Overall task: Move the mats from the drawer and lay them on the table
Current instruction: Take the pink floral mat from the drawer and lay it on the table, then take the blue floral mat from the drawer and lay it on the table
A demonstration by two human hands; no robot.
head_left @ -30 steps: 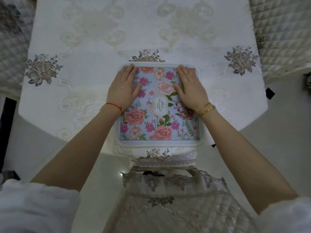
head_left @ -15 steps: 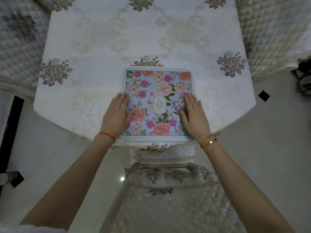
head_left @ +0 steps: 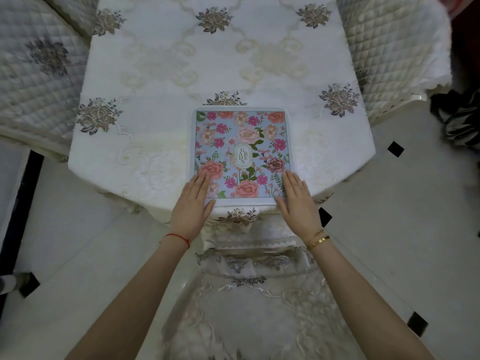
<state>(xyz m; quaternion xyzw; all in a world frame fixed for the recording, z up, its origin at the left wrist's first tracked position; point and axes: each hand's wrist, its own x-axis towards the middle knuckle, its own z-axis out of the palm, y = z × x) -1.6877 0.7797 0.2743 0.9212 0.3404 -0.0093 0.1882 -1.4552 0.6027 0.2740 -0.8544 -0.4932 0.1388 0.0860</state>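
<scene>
Nearest the viewer, the left hand and right hand lie flat with fingers straight and together, gripping nothing. Their fingertips rest on the near corners of the floral mat, one at each side. The mat lies flat at the near edge of the table, on its embroidered white cloth. A label at the mat's middle reads "GARDEN".

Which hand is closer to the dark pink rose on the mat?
Right. The right hand has its fingertips just below the dark pink rose, at the mat's near right corner. The left hand rests across the mat, at the near left corner.
</scene>
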